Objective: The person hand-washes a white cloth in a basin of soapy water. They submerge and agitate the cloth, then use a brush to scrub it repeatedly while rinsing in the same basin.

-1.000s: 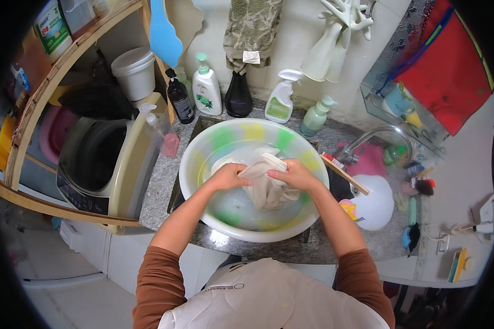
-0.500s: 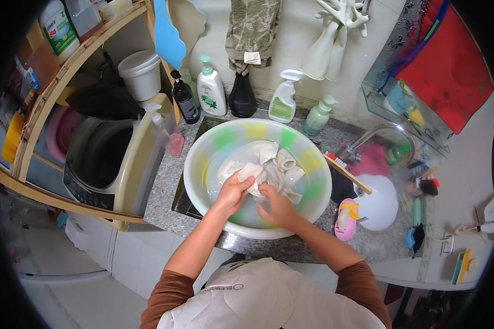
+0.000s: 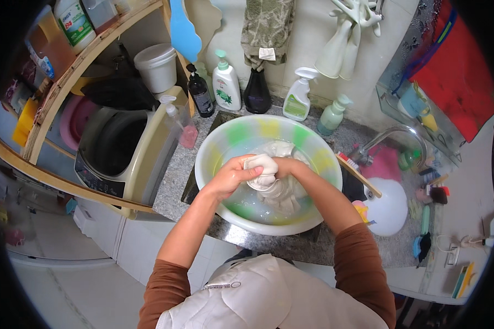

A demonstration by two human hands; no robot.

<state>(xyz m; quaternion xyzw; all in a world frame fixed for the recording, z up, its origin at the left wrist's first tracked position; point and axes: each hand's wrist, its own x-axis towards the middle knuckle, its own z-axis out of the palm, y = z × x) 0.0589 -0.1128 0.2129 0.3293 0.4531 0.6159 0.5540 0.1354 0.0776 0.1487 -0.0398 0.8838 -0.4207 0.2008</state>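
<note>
A round plastic basin [image 3: 206, 214] with green, yellow and white patches holds cloudy water. From it rises a wet cream-white garment [image 3: 266, 183], bunched and partly lifted, its lower folds still in the water; I cannot tell its type. My left hand [image 3: 233, 176] grips the ribbed-looking edge of the cloth at the left, thumb laid on top. At the far side of the bundle is my right hand [image 3: 288, 166], closed against the cloth with its fingertips hidden behind the fabric. More pale cloth [image 3: 277, 148] lies in the water beyond my hands.
Pump and spray bottles [image 3: 226, 88] line the wall behind the basin. To the right are a wooden-handled brush [image 3: 359, 174], a white rounded object [image 3: 391, 211] and a tap [image 3: 392, 130]. An open-topped washing machine [image 3: 115, 142] stands left, under a wooden-edged shelf [image 3: 66, 82].
Both hands have raised the garment and gathered it into a bigger bundle. My right hand has moved farther away, behind the cloth. The whole view has shifted slightly.
</note>
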